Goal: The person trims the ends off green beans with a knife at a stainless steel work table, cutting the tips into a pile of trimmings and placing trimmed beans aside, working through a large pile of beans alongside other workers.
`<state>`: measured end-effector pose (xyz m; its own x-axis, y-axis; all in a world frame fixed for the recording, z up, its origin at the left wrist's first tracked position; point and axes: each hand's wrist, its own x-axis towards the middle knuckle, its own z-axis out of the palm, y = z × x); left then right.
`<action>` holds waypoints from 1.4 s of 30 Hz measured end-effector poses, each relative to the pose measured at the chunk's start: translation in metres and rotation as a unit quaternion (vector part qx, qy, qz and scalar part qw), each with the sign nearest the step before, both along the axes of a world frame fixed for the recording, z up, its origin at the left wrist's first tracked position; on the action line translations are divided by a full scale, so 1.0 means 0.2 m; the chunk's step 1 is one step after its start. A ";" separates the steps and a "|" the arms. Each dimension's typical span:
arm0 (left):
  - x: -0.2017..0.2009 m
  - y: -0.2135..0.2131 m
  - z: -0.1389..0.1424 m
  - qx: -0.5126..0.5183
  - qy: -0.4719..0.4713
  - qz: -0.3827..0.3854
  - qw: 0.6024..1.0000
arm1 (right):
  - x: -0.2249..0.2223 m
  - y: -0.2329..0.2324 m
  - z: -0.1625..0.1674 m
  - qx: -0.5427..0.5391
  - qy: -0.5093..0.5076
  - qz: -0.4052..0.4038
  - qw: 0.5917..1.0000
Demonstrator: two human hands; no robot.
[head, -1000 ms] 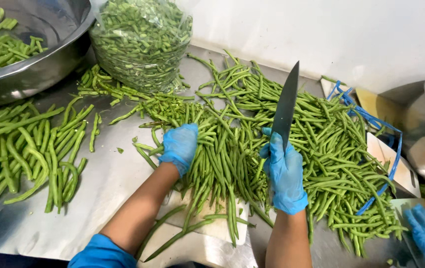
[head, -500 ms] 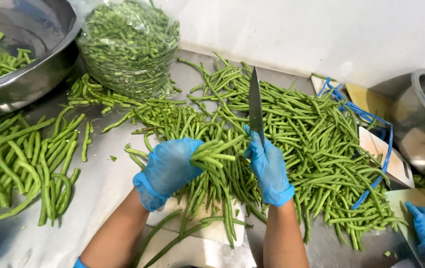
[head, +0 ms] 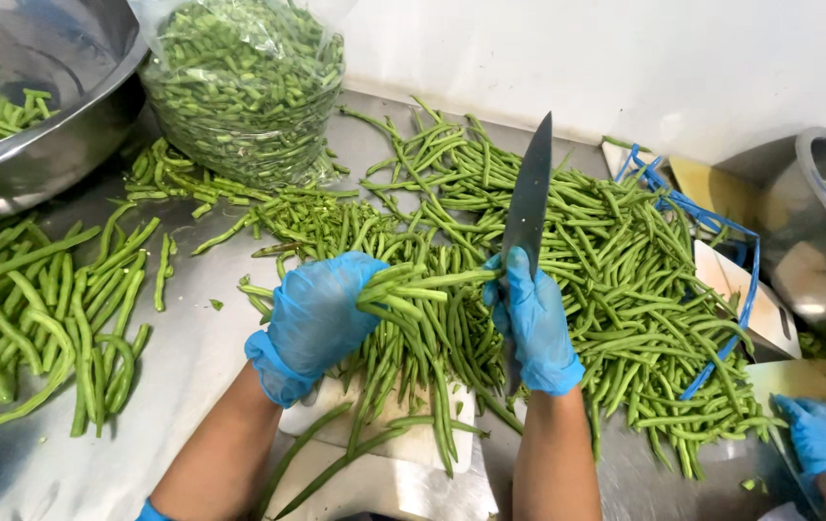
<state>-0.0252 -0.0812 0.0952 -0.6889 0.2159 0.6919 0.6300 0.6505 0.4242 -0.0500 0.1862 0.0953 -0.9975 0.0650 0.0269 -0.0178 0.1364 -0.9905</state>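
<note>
Two blue-gloved hands at frame centre, both busy. Left hand (head: pixel 314 323) closed around a small bunch of green beans (head: pixel 413 283), lifted just above the white cutting board (head: pixel 403 439). Right hand (head: pixel 531 323) wrapped tight on the handle of a kitchen knife (head: pixel 528 203), blade pointing up and away, tips of the bunch touching the gloved fingers there. Beneath and to the right, a big loose heap of beans (head: pixel 615 280) spread over the steel bench (head: pixel 191 386).

Handling, by the look of it: light, slim, fairly stiff pods, likely to snap if bent hard, smooth enough to slide against each other and against glove plastic. Best taken mid-length in a snug bundle, ends lined up, never by the tips. Knife rigid and sharp, safe only by the handle.

Left edge: a separate pile of long beans (head: pixel 46 309). Upper left: a steel bowl (head: pixel 56 145) with a few pieces inside, and beside it a clear plastic bag (head: pixel 244 87) packed with cut beans. Right edge: another metal bowl (head: pixel 823 232), a blue strap (head: pixel 721 232) over flattened cardboard. Lower right corner: a third gloved hand (head: pixel 823 439), someone else's, grip impossible to tell.
</note>
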 end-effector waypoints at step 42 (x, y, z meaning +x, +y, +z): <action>-0.03 0.27 -0.18 0.581 -0.351 -0.380 0.629 | 0.05 -0.17 0.01 -0.056 -0.043 0.047 0.996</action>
